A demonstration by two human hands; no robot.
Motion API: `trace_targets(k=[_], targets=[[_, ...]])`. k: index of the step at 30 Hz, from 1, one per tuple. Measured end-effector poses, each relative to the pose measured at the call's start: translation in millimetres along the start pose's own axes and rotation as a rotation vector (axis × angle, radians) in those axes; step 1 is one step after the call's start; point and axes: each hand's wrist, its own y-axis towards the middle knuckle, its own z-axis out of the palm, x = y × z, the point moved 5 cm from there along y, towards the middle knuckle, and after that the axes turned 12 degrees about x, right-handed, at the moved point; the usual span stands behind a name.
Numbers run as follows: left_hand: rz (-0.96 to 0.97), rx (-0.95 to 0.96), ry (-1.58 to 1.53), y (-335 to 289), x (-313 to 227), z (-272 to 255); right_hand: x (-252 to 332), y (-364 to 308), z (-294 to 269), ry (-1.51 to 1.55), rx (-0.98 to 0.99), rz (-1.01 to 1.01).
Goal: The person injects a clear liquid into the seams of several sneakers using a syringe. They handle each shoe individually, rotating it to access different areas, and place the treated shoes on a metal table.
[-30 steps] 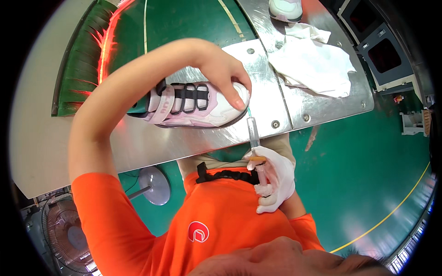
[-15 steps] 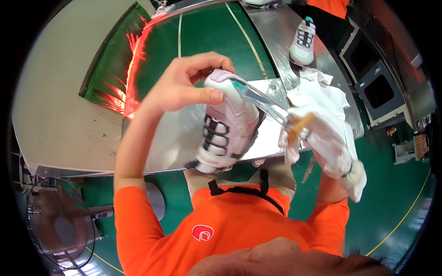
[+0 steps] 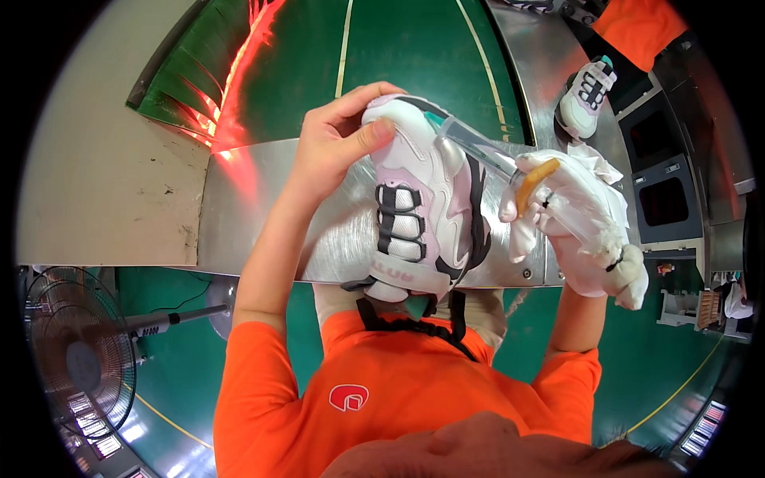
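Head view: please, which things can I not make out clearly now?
All in the head view:
Shoe: underside hidden by its upper.
Left hand: some fingers hidden behind the toe.
Right hand: skin covered by white glove.
Syringe: tip too small to tell if it touches the shoe.
Orange clothing: cut off by the upper rim.

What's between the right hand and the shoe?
In the head view, the front of the syringe spans that stretch, from the right hand to its green tip by the shoe.

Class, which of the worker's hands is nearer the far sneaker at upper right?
Right. The right hand is below the far sneaker in view; the left hand, on the held sneaker, is farther left.
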Motion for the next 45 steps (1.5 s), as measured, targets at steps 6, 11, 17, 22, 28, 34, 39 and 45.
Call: trace_targets(k=[6, 11, 17, 22, 28, 34, 39, 45], targets=[[-0.032, -0.159, -0.083, -4.6, 32.4, -20.9, -20.3, -0.6, -10.5, 0.097, -0.001, 0.008], [-0.129, -0.260, -0.151, -9.9, 47.9, -27.9, -42.1, -4.2, -18.2, 0.214, -0.002, -0.020], [-0.166, -0.337, -0.149, -14.0, 58.8, -32.7, -53.4, -13.4, -15.3, 0.292, -0.029, -0.003], [-0.183, -0.351, -0.154, -11.5, 60.5, -31.1, -38.6, -4.3, -9.3, 0.202, -0.017, 0.303], [-0.219, -0.386, -0.133, -12.1, 60.4, -28.0, -37.2, -14.8, -6.4, 0.214, -0.039, 0.366], [-0.270, -0.440, -0.113, -16.8, 62.2, -29.5, -37.4, -20.8, -10.8, 0.302, 0.197, 0.102], [-0.256, -0.463, -0.130, -15.0, 59.2, -24.4, -35.3, -27.9, -9.6, 0.333, 0.217, 0.148], [-0.262, -0.467, -0.118, -17.4, 57.3, -24.8, -51.7, -49.6, -24.8, 0.539, 0.291, 0.423]])
